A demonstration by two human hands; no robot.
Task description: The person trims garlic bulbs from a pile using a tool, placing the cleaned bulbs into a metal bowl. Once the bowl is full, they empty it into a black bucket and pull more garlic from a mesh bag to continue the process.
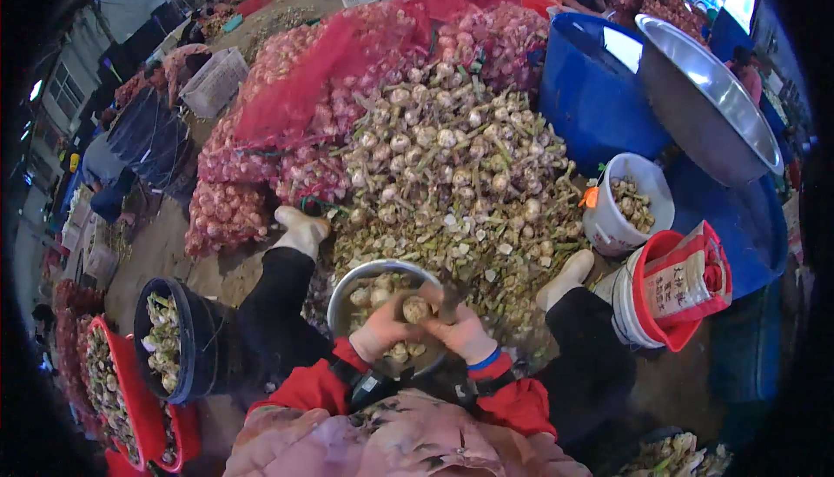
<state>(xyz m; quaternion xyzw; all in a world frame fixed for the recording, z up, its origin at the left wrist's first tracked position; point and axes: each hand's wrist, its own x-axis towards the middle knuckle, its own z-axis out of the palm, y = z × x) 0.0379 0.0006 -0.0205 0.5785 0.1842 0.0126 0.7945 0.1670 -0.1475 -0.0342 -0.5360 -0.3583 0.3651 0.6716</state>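
Both gloved hands meet over a metal basin point(337, 296) between my legs, with several bulbs inside. My left hand point(382, 329) is closed around a garlic bulb point(416, 308), its round side facing up. Against that bulb presses my right hand point(463, 334), its fingers curled around a dark, narrow, upright thing point(449, 305); its kind is blurred. Just beyond the basin spreads a litter of trimmed stems and peelings point(434, 247), rising into a big heap of stemmed garlic bulbs point(452, 138).
Red mesh sacks of garlic point(230, 216) flank the heap. At right are a white bucket point(608, 232), a red-lined bucket point(651, 303), a blue barrel point(582, 86) and a large metal bowl point(704, 95). A black bucket point(204, 338) stands left. Other people work farther back.
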